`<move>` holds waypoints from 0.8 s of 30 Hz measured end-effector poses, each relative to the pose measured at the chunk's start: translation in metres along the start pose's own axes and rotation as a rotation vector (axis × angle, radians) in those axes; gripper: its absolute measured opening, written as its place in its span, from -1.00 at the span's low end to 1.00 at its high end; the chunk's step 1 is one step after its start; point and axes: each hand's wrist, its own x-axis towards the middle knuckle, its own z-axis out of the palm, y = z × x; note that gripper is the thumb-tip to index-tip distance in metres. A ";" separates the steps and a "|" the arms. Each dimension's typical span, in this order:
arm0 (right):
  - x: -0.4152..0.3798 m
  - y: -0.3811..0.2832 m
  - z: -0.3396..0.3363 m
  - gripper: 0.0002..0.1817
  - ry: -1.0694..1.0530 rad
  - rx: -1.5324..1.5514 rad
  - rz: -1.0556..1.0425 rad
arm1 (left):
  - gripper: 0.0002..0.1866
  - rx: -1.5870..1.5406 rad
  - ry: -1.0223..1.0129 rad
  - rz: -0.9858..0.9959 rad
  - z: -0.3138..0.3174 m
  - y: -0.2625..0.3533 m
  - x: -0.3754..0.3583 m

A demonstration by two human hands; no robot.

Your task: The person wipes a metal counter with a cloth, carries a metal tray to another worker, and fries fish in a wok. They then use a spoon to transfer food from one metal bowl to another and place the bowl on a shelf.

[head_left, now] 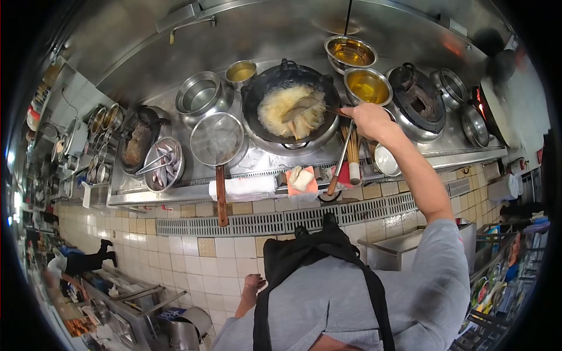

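Nearest the camera, a grey shirt (363, 298) and a black apron (293, 257) are seen from above. Beside the apron, the left hand (253, 283) is hung low over the tiled floor (234, 266); whether its fingers are spread or pressed together cannot be told. The right hand (373, 121) is stretched over the stove (170, 120), its fingers curled tightly round the handle of a scoop (301, 109). The scoop's head is held in the middle wok (256, 96), where pale food (301, 126) is surrounded by foaming oil (275, 102).

To the wok's right, two bowls of yellow liquid (367, 89) are set one behind the other. Below the right hand, a brush (353, 153) and a wooden-handled tool (332, 186) are leaned at the stove's front edge. To the wok's left, a strainer (217, 140) is laid with its handle jutting over the edge, just beside a white towel (252, 186). Farther left, fish (168, 162) and tongs (153, 165) are held in a bowl (164, 189).
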 end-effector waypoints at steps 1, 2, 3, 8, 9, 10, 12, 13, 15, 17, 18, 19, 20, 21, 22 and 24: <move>-0.006 0.000 -0.007 -0.39 0.012 -0.014 -0.013 | -0.68 0.140 -0.034 0.103 -0.005 -0.004 0.005; -0.012 -0.002 -0.017 -0.41 -0.003 -0.011 0.001 | -0.68 0.247 -0.052 0.197 -0.008 -0.009 0.012; -0.016 -0.004 -0.029 -0.43 -0.016 -0.008 0.016 | -0.67 0.244 -0.054 0.209 -0.012 -0.010 0.016; 0.007 -0.015 -0.017 -0.53 0.071 -0.050 -0.072 | -0.69 -0.239 0.127 -0.115 0.002 0.042 -0.008; 0.010 -0.021 -0.009 -0.53 0.138 -0.014 -0.027 | -0.69 -0.232 0.131 -0.105 0.002 0.050 -0.011; 0.008 -0.018 -0.010 -0.53 0.095 -0.005 -0.027 | -0.69 -0.226 0.134 -0.095 0.005 0.059 -0.015; 0.001 -0.018 -0.019 -0.53 0.003 0.011 -0.033 | -0.69 -0.223 0.144 -0.073 0.003 0.061 -0.011; -0.002 -0.021 -0.019 -0.52 0.011 0.004 -0.031 | -0.69 -0.228 0.150 -0.056 0.002 0.063 -0.007; -0.012 -0.024 -0.013 -0.50 0.021 -0.009 -0.025 | -0.69 -0.241 0.139 -0.037 0.007 0.071 -0.009; -0.001 -0.024 0.022 -0.46 0.083 0.042 0.044 | -0.68 -0.245 0.109 -0.035 0.008 0.074 -0.016; 0.006 -0.024 0.040 -0.44 0.120 0.068 0.078 | -0.67 -0.241 0.090 -0.059 0.007 0.074 -0.012; 0.005 -0.017 0.051 -0.39 0.131 0.126 0.053 | -0.67 -0.241 0.069 -0.080 0.009 0.073 -0.009; 0.001 -0.017 0.061 -0.37 0.094 0.150 0.062 | -0.66 -0.241 0.049 -0.104 0.011 0.071 -0.008; -0.007 -0.020 0.069 -0.36 0.061 0.173 0.071 | -0.65 -0.177 0.080 -0.103 0.013 0.069 -0.006; -0.013 -0.023 0.073 -0.34 0.031 0.193 0.076 | -0.65 -0.174 0.083 -0.095 0.013 0.071 -0.003; -0.024 -0.048 0.071 -0.31 0.011 0.252 0.127 | -0.64 -0.167 0.090 -0.095 0.014 0.064 -0.002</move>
